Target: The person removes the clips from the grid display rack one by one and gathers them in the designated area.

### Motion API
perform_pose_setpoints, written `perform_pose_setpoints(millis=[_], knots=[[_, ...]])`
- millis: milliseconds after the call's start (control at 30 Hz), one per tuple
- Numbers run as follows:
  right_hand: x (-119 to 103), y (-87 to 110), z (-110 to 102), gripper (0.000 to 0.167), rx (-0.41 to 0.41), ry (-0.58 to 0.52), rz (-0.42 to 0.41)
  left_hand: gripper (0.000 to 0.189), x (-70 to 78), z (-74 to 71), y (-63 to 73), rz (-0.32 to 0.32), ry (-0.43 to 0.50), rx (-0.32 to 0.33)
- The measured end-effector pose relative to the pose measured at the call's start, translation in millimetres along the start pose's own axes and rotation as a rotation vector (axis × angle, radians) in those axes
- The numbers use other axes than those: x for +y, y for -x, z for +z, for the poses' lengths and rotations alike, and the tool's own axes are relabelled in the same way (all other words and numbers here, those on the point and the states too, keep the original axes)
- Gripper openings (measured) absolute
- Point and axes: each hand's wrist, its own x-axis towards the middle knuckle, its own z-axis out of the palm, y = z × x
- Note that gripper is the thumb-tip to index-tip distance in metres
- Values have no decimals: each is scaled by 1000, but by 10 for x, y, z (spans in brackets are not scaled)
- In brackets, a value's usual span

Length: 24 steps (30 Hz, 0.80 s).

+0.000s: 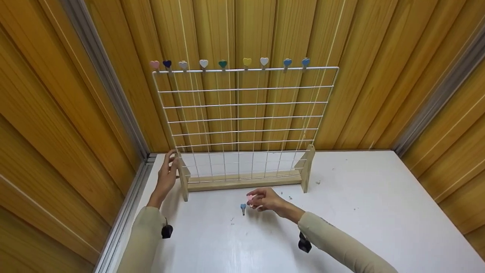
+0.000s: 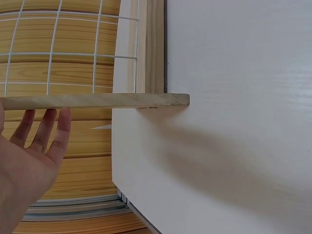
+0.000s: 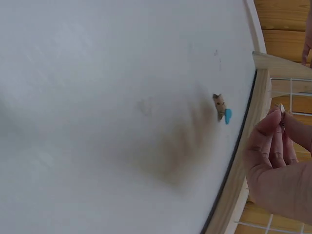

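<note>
Right grip [image 1: 267,199] pinching pink clip [image 1: 250,197]; left grip [image 1: 166,176] loosely extended, touching wooden stand [image 1: 244,183].

The counter [image 1: 379,212] lies between the left wall [image 1: 45,113] and the right wall [image 1: 462,163], with the far wall [image 1: 379,76] behind it. A grid [image 1: 237,121] rises at the counter's far side, between a left post [image 1: 183,182] and a right post [image 1: 307,170], which a crossbar [image 1: 242,184] joins. Nine clips [image 1: 222,63] sit in a row along the grid's top bar, from the left corner to short of the right one. The left hand [image 1: 167,174] is at the left post's outer side. Before the crossbar, a loose clip [image 1: 243,207] lies on the counter; just right of it, the right hand [image 1: 267,199] has another clip [image 1: 250,198] between its fingers [image 3: 298,130]. Specks [image 1: 317,182] lie right of the right post.
</note>
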Motion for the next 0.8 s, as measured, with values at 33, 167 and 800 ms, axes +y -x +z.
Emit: perform_pose_setpoints(millis=[33, 167, 800], knots=[[48, -15, -4, 37, 13, 1, -3, 48, -2, 4, -6, -1, 1, 0], [232, -55, 4, 33, 55, 39, -36, 48, -22, 22, -11, -12, -1, 0], [369, -114, 143, 18, 198, 360, -197, 48, -15, -28, -15, -3, -9, 16]])
